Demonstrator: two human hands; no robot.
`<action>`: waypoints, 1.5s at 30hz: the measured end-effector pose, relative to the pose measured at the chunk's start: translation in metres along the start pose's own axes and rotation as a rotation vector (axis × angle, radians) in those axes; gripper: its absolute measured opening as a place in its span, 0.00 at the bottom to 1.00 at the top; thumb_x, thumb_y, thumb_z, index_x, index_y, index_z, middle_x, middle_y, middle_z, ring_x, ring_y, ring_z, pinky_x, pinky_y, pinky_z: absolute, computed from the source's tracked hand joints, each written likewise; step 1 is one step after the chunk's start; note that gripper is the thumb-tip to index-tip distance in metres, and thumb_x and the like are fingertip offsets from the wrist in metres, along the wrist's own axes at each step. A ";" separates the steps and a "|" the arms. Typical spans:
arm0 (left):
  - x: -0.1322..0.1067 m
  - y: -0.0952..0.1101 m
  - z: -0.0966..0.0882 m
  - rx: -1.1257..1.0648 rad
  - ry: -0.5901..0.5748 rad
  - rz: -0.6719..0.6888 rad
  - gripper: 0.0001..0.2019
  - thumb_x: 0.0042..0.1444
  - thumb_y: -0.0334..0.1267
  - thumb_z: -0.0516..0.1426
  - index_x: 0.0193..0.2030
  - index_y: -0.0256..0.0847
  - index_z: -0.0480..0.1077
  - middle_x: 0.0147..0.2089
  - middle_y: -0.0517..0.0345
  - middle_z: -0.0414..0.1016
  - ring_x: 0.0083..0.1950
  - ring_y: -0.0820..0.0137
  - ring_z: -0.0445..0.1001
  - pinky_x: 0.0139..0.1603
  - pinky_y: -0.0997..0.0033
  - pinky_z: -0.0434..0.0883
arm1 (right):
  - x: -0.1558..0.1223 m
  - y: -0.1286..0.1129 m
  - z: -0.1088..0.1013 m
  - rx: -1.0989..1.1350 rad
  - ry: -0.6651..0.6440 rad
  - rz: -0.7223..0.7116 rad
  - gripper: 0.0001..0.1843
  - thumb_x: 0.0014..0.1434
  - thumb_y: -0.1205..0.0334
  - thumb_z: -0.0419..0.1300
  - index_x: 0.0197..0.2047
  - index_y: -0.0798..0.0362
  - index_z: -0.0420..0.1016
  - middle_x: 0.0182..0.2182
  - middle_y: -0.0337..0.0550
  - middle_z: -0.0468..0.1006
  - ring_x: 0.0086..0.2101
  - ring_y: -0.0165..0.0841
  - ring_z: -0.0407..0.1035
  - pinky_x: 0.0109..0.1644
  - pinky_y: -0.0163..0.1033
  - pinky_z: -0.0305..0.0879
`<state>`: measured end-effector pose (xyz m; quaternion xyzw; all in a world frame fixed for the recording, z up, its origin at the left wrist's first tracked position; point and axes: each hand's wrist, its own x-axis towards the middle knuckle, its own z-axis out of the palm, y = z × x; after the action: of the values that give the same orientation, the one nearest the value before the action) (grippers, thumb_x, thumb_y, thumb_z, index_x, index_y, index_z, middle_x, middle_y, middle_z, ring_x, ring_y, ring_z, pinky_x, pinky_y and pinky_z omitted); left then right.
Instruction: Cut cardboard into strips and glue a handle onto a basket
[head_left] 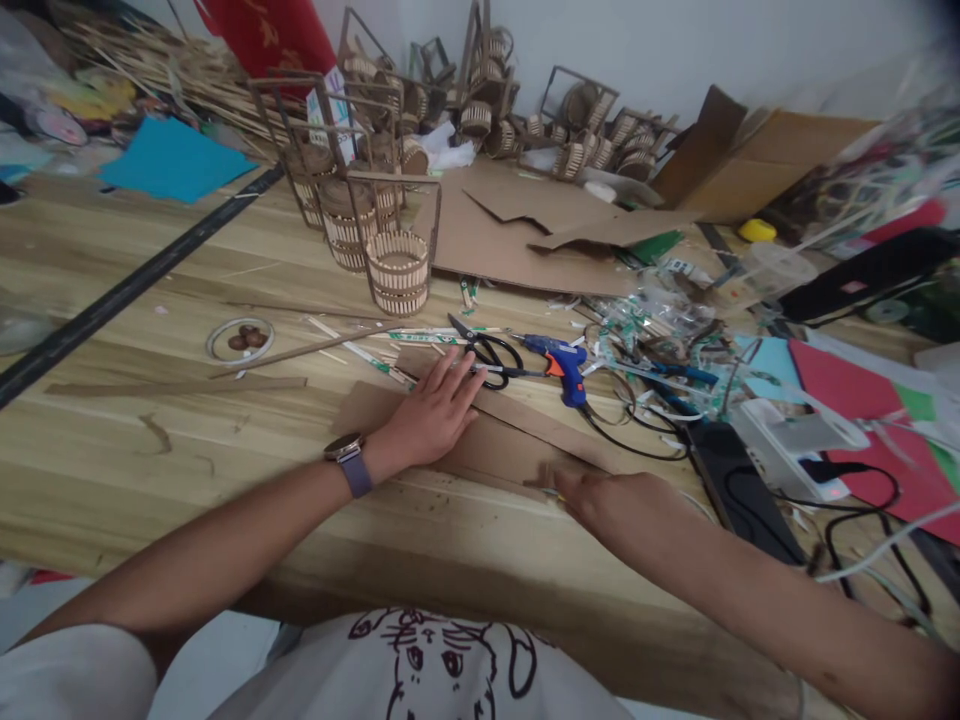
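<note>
My left hand (435,415), with a watch on its wrist, lies flat with spread fingers on a strip of brown cardboard (487,445). Its fingertips reach the black-handled scissors (491,362). At the strip's near right edge, my right hand (592,495) is closed, fingers bent down. A small pale and yellow bit shows beside those fingers, but what they hold is mostly hidden. Just beyond the strip lies a blue glue gun (562,365) with an orange trigger. Printed thin wooden sticks (360,350) are scattered to the left of the scissors.
Small wooden-slat buckets with tall frames (397,270) stand at the back. A larger cardboard sheet (517,240) lies behind the scissors. To the right are plastic scraps (660,310), a black phone (739,490), a white power strip (787,450) and cables. A ring with brown beads (240,342) sits left.
</note>
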<state>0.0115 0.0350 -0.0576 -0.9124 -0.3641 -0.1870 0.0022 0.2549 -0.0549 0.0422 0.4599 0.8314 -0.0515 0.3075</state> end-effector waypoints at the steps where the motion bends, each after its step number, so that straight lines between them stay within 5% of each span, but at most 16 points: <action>1: 0.000 0.000 0.000 0.001 -0.001 -0.001 0.26 0.72 0.38 0.48 0.72 0.27 0.55 0.74 0.29 0.53 0.78 0.43 0.42 0.74 0.40 0.53 | -0.003 0.002 0.004 -0.006 -0.002 0.005 0.22 0.63 0.77 0.54 0.57 0.50 0.73 0.34 0.45 0.86 0.33 0.39 0.82 0.23 0.34 0.62; 5: 0.000 -0.001 -0.001 -0.014 -0.009 -0.005 0.26 0.72 0.37 0.48 0.73 0.28 0.54 0.75 0.30 0.53 0.79 0.46 0.38 0.73 0.39 0.53 | -0.013 0.010 0.022 -0.038 0.017 0.040 0.16 0.64 0.77 0.53 0.47 0.51 0.76 0.32 0.46 0.85 0.30 0.41 0.82 0.24 0.34 0.62; 10: -0.001 0.000 -0.001 -0.015 -0.005 -0.018 0.26 0.72 0.37 0.48 0.73 0.28 0.54 0.75 0.30 0.53 0.79 0.46 0.38 0.73 0.38 0.53 | -0.017 0.018 0.035 -0.023 0.083 0.015 0.15 0.64 0.75 0.55 0.48 0.51 0.76 0.31 0.45 0.85 0.28 0.40 0.81 0.24 0.33 0.61; 17: 0.002 0.000 -0.002 -0.123 0.015 -0.042 0.25 0.71 0.36 0.48 0.72 0.30 0.55 0.74 0.31 0.53 0.79 0.47 0.42 0.73 0.38 0.53 | -0.030 0.032 0.013 0.075 -0.016 0.085 0.10 0.69 0.69 0.55 0.44 0.52 0.77 0.32 0.52 0.85 0.33 0.42 0.82 0.27 0.38 0.62; 22: -0.007 -0.012 -0.034 -0.252 0.121 -0.103 0.18 0.72 0.41 0.48 0.63 0.38 0.66 0.66 0.39 0.65 0.71 0.53 0.60 0.71 0.43 0.60 | -0.029 0.018 0.002 0.212 0.079 0.046 0.13 0.72 0.60 0.50 0.46 0.53 0.75 0.37 0.50 0.85 0.34 0.42 0.81 0.30 0.39 0.67; 26: -0.037 -0.037 -0.067 -0.168 -0.109 -0.014 0.19 0.68 0.51 0.55 0.56 0.40 0.72 0.57 0.45 0.73 0.58 0.55 0.72 0.61 0.51 0.71 | -0.014 -0.002 0.012 0.325 0.255 -0.112 0.14 0.70 0.63 0.53 0.55 0.53 0.73 0.53 0.54 0.81 0.41 0.39 0.81 0.38 0.40 0.73; 31: -0.067 -0.059 -0.078 -0.014 -0.289 0.013 0.25 0.59 0.49 0.64 0.60 0.40 0.72 0.63 0.45 0.72 0.63 0.51 0.69 0.64 0.50 0.67 | -0.002 -0.009 0.022 0.349 0.304 -0.200 0.18 0.69 0.65 0.54 0.61 0.57 0.70 0.57 0.58 0.78 0.44 0.42 0.80 0.42 0.42 0.75; 38: -0.059 -0.054 -0.067 -0.151 -0.294 0.028 0.22 0.58 0.46 0.66 0.57 0.44 0.74 0.60 0.47 0.72 0.62 0.54 0.68 0.62 0.54 0.69 | -0.014 0.001 0.017 0.363 0.270 -0.118 0.15 0.69 0.64 0.52 0.56 0.51 0.74 0.48 0.50 0.83 0.38 0.38 0.80 0.36 0.38 0.71; 45: -0.049 -0.035 -0.061 -0.216 -0.294 0.111 0.27 0.52 0.48 0.70 0.56 0.39 0.74 0.55 0.45 0.72 0.56 0.54 0.69 0.59 0.53 0.70 | -0.014 -0.003 -0.013 0.266 0.070 -0.052 0.10 0.71 0.63 0.51 0.44 0.53 0.74 0.43 0.48 0.84 0.39 0.42 0.81 0.35 0.40 0.68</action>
<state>-0.0653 0.0199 -0.0225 -0.9435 -0.2874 -0.0892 -0.1387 0.2513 -0.0620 0.0596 0.4764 0.8391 -0.1531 0.2132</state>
